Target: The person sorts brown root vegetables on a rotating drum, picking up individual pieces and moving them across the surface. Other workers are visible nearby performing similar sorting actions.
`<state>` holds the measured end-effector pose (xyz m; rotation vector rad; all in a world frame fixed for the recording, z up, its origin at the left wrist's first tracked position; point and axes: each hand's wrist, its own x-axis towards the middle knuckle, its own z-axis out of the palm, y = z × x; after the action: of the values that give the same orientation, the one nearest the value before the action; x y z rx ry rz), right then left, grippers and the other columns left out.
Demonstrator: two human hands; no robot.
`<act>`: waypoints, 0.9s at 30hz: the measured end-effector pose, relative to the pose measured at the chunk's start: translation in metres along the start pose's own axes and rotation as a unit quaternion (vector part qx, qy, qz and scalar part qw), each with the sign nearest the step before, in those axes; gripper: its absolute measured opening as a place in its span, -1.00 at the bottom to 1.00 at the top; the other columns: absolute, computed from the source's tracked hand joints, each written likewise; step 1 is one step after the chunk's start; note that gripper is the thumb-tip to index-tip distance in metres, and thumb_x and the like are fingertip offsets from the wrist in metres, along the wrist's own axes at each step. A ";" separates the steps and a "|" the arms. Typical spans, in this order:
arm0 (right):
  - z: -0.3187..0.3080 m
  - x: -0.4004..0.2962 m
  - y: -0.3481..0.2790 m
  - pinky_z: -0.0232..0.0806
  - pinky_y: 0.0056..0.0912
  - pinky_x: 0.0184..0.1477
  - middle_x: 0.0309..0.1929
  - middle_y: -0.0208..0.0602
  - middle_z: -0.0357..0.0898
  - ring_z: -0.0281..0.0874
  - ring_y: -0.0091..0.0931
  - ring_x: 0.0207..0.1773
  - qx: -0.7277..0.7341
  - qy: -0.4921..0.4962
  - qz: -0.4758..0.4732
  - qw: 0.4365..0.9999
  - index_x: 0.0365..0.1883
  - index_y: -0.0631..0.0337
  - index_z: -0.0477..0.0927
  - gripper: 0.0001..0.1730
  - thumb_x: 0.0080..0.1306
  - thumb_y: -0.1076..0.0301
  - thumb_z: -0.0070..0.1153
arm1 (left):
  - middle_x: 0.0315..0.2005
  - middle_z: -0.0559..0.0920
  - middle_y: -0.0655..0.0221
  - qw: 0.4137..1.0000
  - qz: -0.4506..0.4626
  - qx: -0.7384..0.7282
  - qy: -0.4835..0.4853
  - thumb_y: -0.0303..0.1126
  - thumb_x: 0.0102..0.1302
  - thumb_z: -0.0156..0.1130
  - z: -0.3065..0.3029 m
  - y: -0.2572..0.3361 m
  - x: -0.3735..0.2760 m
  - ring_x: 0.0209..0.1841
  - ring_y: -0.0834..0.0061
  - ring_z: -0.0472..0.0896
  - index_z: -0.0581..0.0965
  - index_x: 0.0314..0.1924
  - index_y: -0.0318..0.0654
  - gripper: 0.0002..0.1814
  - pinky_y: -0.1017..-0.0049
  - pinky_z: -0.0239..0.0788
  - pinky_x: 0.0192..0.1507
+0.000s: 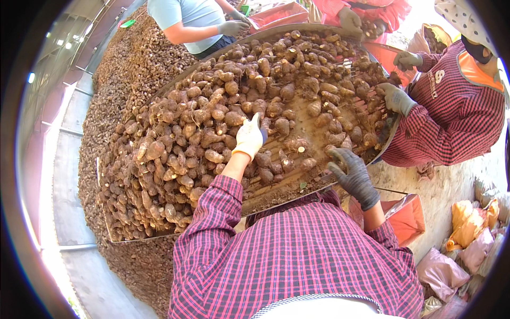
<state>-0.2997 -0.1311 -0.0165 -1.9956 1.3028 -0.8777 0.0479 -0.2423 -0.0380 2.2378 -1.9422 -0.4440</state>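
A heap of brown, hairy taro corms (191,135) covers much of a sorting table (255,199) with a raised metal rim. My left hand (249,137), in a pale glove with a blue palm side, rests over the corms near the middle; its fingers hide whatever lies under them. To the right, my right hand (354,175) wears a dark grey glove and hovers at the table's near rim. Its fingers are spread beside a few corms, with nothing seen in them. Between my hands, loose corms (301,145) lie on the soil-strewn wooden surface.
A large corm pile (123,87) spreads along the left and beneath the table. Gloved co-workers stand across it (195,24) and at the right end (450,103). A red open sack (406,219) hangs by my right side; filled bags (442,271) lie lower right.
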 end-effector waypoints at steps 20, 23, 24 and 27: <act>0.013 0.036 -0.041 0.35 -0.44 0.32 0.06 -0.34 0.59 0.54 -0.55 0.11 0.601 0.210 0.197 0.746 0.27 0.25 0.55 -0.64 0.60 0.29 0.14 | 0.15 0.63 0.01 0.260 0.008 -0.825 -0.502 -0.33 0.57 0.03 0.000 0.064 -0.079 0.14 0.34 0.69 0.40 0.38 -0.50 -0.50 0.35 0.66 0.11; 0.031 0.046 0.009 0.35 -0.48 0.21 0.01 -0.36 0.57 0.49 -0.60 0.05 0.395 0.125 0.086 0.906 0.12 0.25 0.61 -0.76 0.62 0.32 0.08 | 0.23 0.61 0.01 0.477 0.088 -0.732 -0.479 -0.31 0.59 0.04 -0.010 0.089 -0.110 0.17 0.36 0.68 0.34 0.45 -0.51 -0.44 0.36 0.61 0.17; 0.033 0.049 0.003 0.34 -0.47 0.17 -0.02 -0.35 0.59 0.49 -0.60 0.05 0.365 0.106 0.125 0.916 0.02 0.27 0.63 -0.77 0.62 0.30 0.08 | 0.21 0.65 0.06 0.470 -0.003 -0.750 -0.466 -0.37 0.60 0.11 -0.013 0.089 -0.120 0.19 0.36 0.68 0.41 0.42 -0.48 -0.50 0.37 0.56 0.22; 0.027 0.061 -0.031 0.35 -0.46 0.16 -0.08 -0.41 0.57 0.47 -0.60 0.04 0.354 0.105 0.050 0.928 0.02 0.28 0.62 -0.76 0.62 0.28 0.09 | 0.17 0.68 0.12 0.705 0.429 -0.522 -0.213 -0.49 0.55 0.21 -0.014 0.064 -0.116 0.18 0.37 0.68 0.50 0.36 -0.46 -0.56 0.37 0.55 0.24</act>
<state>-0.2434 -0.1742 0.0037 -1.2834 0.9796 -1.3126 -0.0215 -0.1392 0.0092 0.4588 -1.8355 -1.4625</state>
